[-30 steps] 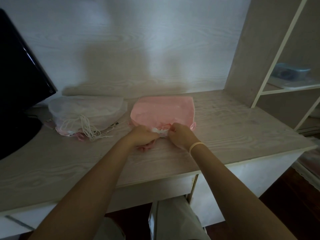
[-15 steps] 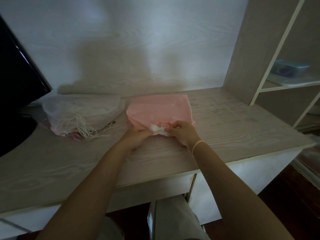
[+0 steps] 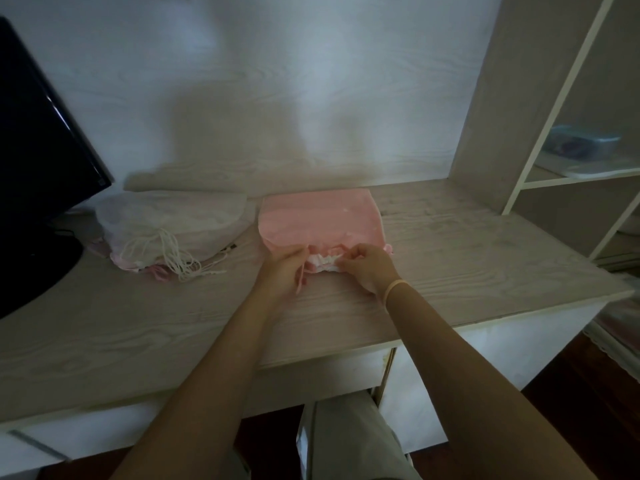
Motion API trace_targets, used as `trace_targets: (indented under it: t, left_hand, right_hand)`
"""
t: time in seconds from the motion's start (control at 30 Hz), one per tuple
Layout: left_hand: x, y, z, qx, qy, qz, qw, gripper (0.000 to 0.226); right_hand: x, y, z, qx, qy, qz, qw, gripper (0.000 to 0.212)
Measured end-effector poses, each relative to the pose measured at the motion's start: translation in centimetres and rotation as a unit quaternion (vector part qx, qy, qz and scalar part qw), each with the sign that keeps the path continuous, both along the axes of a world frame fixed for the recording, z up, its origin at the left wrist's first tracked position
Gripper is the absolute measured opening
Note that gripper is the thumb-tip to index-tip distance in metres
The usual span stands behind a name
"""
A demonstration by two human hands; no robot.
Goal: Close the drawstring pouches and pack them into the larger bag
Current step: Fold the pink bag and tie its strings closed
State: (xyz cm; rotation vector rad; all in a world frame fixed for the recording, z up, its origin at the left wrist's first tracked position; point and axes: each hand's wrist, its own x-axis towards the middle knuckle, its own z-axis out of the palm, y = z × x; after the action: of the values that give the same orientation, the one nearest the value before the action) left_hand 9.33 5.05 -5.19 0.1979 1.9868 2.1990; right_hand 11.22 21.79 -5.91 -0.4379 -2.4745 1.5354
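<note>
A pink drawstring pouch (image 3: pixel 318 220) lies flat on the wooden desk (image 3: pixel 450 258), its gathered white-lined mouth (image 3: pixel 323 263) facing me. My left hand (image 3: pixel 282 271) pinches the left side of the mouth, with a pink cord hanging down beside its fingers. My right hand (image 3: pixel 370 268) pinches the right side of the gathered mouth. To the left lies a pale translucent bag (image 3: pixel 169 220) with a bundle of white cords (image 3: pixel 169 252) at its front, resting on other pink fabric.
A black monitor (image 3: pixel 41 161) on its stand fills the left of the desk. Open shelving (image 3: pixel 554 161) rises on the right and holds a blue-lidded box (image 3: pixel 585 143). The desk's front edge (image 3: pixel 311 355) runs under my forearms.
My hands have drawn slightly apart along the pouch mouth, exposing more of its gathered white lining. The pouch itself stays in place.
</note>
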Motion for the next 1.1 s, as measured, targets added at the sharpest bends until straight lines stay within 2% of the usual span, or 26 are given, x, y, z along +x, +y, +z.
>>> trace_targets:
  t: [0.07,0.23,0.33,0.47,0.53,0.67,0.7,0.8,0.83,0.87,0.93,0.97,1.03,1.1]
  left_hand:
    - [0.3,0.9,0.5,-0.018,0.032,-0.024,0.999,0.022]
    - [-0.3,2.2,1.4,-0.148,0.121,-0.054,0.98,0.022]
    - [-0.9,2.8,1.6,-0.218,0.178,-0.054,0.958,0.031]
    - [-1.5,3.5,1.4,-0.3,0.21,-0.015,0.93,0.04]
    - [-1.8,3.7,1.4,-0.35,0.228,-0.015,0.909,0.036]
    - [-1.9,3.2,1.6,-0.369,0.213,-0.115,0.897,0.024]
    - [-1.9,2.9,1.7,-0.363,0.205,-0.132,0.899,0.017]
    - [-2.3,2.1,2.4,-0.347,0.191,-0.154,0.905,0.02]
    - [-2.4,2.0,2.6,-0.354,0.192,-0.163,0.901,0.013]
    - [-2.5,1.7,2.9,-0.37,0.187,-0.17,0.894,0.01]
    - [-2.4,1.8,2.9,-0.398,0.182,-0.177,0.881,0.035]
    - [-2.3,1.6,2.9,-0.401,0.182,-0.177,0.88,0.041]
    - [-2.0,1.7,2.9,-0.397,0.172,-0.187,0.882,0.039]
    - [-1.8,1.7,3.4,-0.404,0.144,-0.185,0.884,0.038]
  right_hand:
    - [0.0,0.0,-0.1,-0.005,0.002,0.003,1.0,0.014]
    - [0.1,0.1,-0.4,-0.003,0.004,0.015,1.0,0.018]
    - [0.2,0.3,-0.4,0.003,0.003,0.022,1.0,0.022]
    - [0.5,0.5,-0.3,0.006,-0.003,0.045,0.999,0.026]
    - [1.0,0.7,0.0,-0.002,-0.024,0.081,0.996,0.031]
    - [2.0,1.5,3.3,-0.061,-0.104,0.193,0.974,0.011]
    - [2.1,1.6,4.5,-0.04,-0.117,0.215,0.969,0.014]
    - [1.4,1.3,7.9,0.095,-0.14,0.262,0.95,0.022]
    - [1.1,1.2,8.7,0.105,-0.149,0.27,0.945,0.024]
    - [0.5,1.0,9.5,0.079,-0.158,0.277,0.944,0.026]
    - [-0.9,0.9,10.4,-0.04,-0.141,0.285,0.947,0.032]
    - [-1.7,0.6,10.9,-0.098,-0.118,0.285,0.946,0.032]
    - [-2.9,-0.3,11.8,-0.207,-0.063,0.256,0.942,0.019]
    - [-3.9,-1.1,12.1,-0.249,-0.018,0.206,0.946,0.021]
